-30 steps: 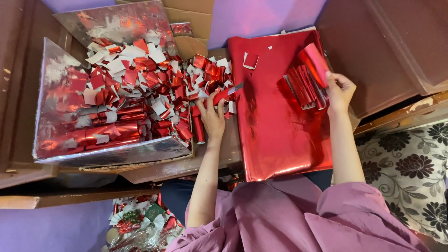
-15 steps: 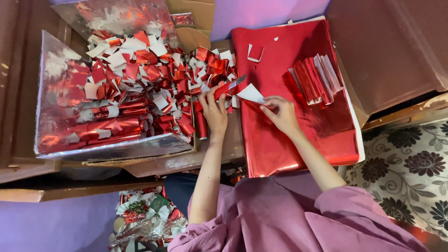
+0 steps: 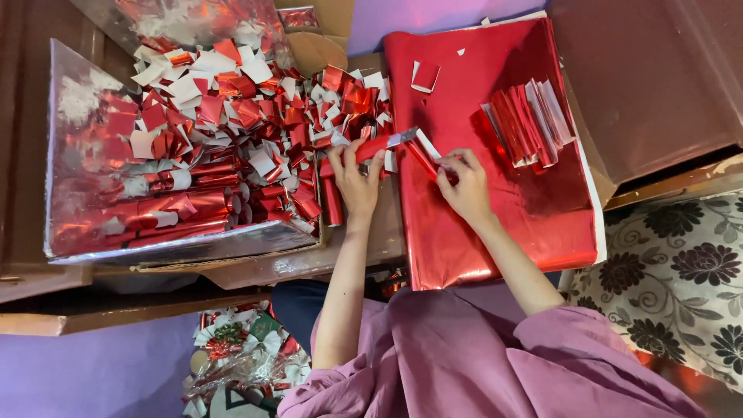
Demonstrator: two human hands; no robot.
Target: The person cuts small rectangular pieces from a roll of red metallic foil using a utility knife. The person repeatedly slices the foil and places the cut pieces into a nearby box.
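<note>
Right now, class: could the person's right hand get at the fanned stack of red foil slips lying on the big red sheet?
Probably yes. The right hand rests on the red sheet, the stack of slips lies just beyond it, and nothing sits between them. The hand would first have to let go of the foil piece it pinches.

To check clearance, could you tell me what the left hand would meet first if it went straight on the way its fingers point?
The left hand would probably first meet the heap of red foil pieces just beyond the strip; depth is unclear.
</note>
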